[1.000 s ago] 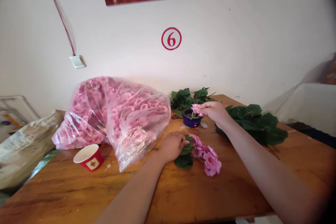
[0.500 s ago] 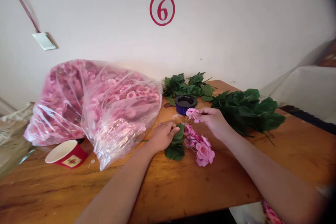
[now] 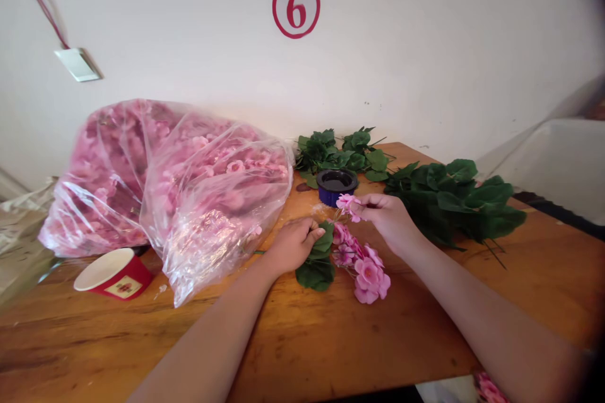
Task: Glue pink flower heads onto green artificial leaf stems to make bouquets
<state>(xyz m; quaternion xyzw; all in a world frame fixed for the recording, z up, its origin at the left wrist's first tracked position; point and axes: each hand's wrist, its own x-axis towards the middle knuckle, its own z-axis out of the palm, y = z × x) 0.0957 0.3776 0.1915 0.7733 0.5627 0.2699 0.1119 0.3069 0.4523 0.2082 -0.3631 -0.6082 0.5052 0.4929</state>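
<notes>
My left hand (image 3: 293, 243) is closed around the stem of an artificial flower spray, whose green leaves (image 3: 316, 272) poke out beside the thumb. From there a cluster of pink blossoms (image 3: 369, 274) lies toward the right on the wood. Pinched in the fingers of my right hand (image 3: 385, 214) is a small pink artificial flower (image 3: 348, 204), lifted a little above the rest of the spray. Thin stalks run between this flower and the leaves. Just behind it stands a round dark blue tub (image 3: 336, 187) with a black top.
A large clear bag of pink flowers (image 3: 212, 176) fills the left of the wooden table (image 3: 302, 340), with a red paper cup (image 3: 113, 274) before it. Green leaf bunches lie at the back (image 3: 326, 150) and right (image 3: 454, 198). The wall (image 3: 198, 25) bears a red circled 6.
The view has shifted slightly, so the wall number sits higher. Both hands keep their grip and hardly move against the spray.
</notes>
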